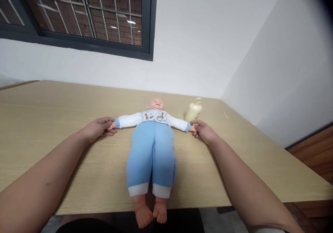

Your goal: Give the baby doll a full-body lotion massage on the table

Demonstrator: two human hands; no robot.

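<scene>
A baby doll (153, 146) in blue trousers and a white top with an elephant print lies on its back on the light wooden table (52, 122), head toward the wall, feet hanging over the near edge. Both its arms are stretched out sideways. My left hand (100, 129) pinches the doll's hand on the left side. My right hand (204, 130) grips the doll's other hand on the right side.
A cream pump bottle (194, 110) stands just behind the doll's right-side arm, close to my right hand. White walls meet in a corner at the back right. A barred window (85, 14) sits above the table on the left. Wooden floor shows at right.
</scene>
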